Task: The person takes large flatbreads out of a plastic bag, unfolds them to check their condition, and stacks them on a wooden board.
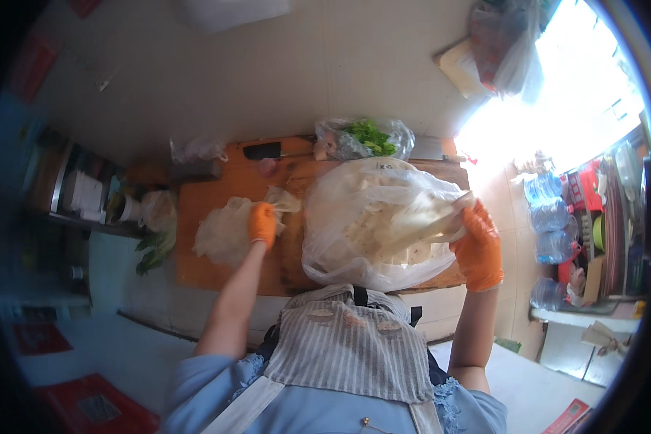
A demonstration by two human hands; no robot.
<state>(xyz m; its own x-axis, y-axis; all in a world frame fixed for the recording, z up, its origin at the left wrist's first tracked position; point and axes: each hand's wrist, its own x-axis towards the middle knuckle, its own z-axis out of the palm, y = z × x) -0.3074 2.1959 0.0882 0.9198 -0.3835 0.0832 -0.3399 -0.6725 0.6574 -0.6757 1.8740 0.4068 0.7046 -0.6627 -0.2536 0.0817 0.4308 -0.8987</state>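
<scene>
A large clear plastic bag with pale, off-white food pieces inside lies open on the wooden board before me. My right hand, in an orange glove, grips a pale, thin sheet-like piece at the bag's right side; blur hides whether it is food or plastic. To the left of the bag, my left hand, also gloved in orange, is closed on a translucent plastic bag that lies crumpled on the orange-brown board.
Behind the big bag lie leafy greens in clear plastic, a black-bladed knife and a cleaver. Large water bottles stand at the right. More greens hang beside the board's left edge. A wall rises behind the board.
</scene>
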